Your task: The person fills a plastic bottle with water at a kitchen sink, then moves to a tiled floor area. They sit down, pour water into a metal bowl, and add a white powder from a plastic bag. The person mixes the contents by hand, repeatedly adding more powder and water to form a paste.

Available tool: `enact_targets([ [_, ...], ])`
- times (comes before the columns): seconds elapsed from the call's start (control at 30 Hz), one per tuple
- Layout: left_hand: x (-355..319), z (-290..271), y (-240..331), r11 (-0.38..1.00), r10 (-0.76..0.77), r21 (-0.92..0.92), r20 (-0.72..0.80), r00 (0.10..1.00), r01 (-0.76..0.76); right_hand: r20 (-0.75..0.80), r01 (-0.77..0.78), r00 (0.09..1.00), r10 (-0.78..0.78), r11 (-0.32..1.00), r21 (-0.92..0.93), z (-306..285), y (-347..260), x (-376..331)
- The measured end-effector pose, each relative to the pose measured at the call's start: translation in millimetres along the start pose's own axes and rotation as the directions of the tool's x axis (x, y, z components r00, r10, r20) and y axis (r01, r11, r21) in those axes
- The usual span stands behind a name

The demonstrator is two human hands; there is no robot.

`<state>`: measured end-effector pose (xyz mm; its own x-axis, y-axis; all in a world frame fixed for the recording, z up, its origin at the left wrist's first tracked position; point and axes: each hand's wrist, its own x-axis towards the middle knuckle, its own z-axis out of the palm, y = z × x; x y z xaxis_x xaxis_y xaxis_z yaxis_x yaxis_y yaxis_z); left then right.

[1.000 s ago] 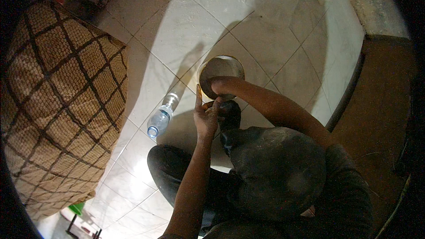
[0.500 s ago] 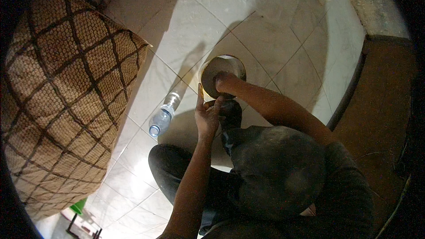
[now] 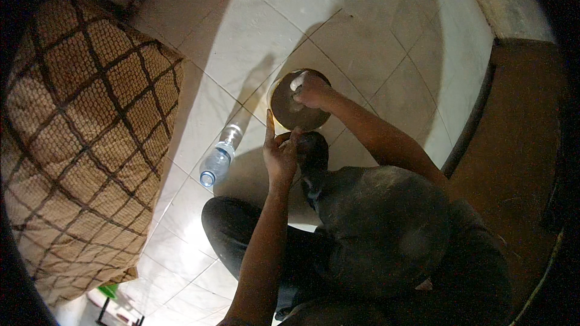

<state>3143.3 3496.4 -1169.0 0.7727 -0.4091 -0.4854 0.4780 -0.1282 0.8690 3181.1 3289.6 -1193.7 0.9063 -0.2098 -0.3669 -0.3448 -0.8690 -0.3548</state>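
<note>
A round, dark-insided bowl (image 3: 307,122) with a pale yellowish outer wall stands on the tiled floor in front of me. My left hand (image 3: 281,156) rests against its near left side, forefinger stretched along the wall and thumb by the near rim, steadying it. Over the bowl's far part is my right hand (image 3: 314,92), its fingers closed. At those fingertips shows a small white thing (image 3: 296,83); its kind is unclear. The bowl's inside is too dark to make out fully.
A clear plastic bottle (image 3: 215,163) lies on the floor left of my left hand. Brown cloth with dark crossing lines (image 3: 90,145) covers something at the left. My dark-clothed knee (image 3: 386,229) is close to the bowl. A brown padded surface (image 3: 507,145) lies at the right.
My right hand has moved from the bowl's near middle toward its far rim, and the white thing now shows at its fingers. My left hand stays at the bowl's side.
</note>
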Motion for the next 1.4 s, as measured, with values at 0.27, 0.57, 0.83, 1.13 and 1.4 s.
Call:
enact_targets([
  [0.27,-4.9,-13.9,-4.5,1.0,0.004,0.008,-0.05,0.999,-0.004,0.015,0.058,0.998,-0.058,0.998,-0.029,60.5,-29.1,30.2],
  [0.57,37.2,-26.6,12.8,1.0,0.022,-0.003,-0.047,0.999,-0.023,0.46,0.173,0.875,-0.148,0.985,-0.013,59.0,-25.6,73.5],
  [0.83,46.3,19.5,26.6,0.997,0.017,-0.071,-0.042,0.999,-0.02,-0.377,0.135,0.92,0.111,0.812,0.568,68.4,16.8,79.7],
  [1.13,52.3,-14.8,21.4,0.999,-0.037,-0.043,-0.112,0.993,0.032,0.337,0.183,0.926,-0.17,0.983,-0.007,41.4,-37.6,85.2],
  [1.4,58.9,2.5,46.7,0.982,-0.124,-0.15,-0.067,0.99,0.113,0.474,0.291,0.866,-0.16,0.932,-0.216,51.2,16.3,144.4],
])
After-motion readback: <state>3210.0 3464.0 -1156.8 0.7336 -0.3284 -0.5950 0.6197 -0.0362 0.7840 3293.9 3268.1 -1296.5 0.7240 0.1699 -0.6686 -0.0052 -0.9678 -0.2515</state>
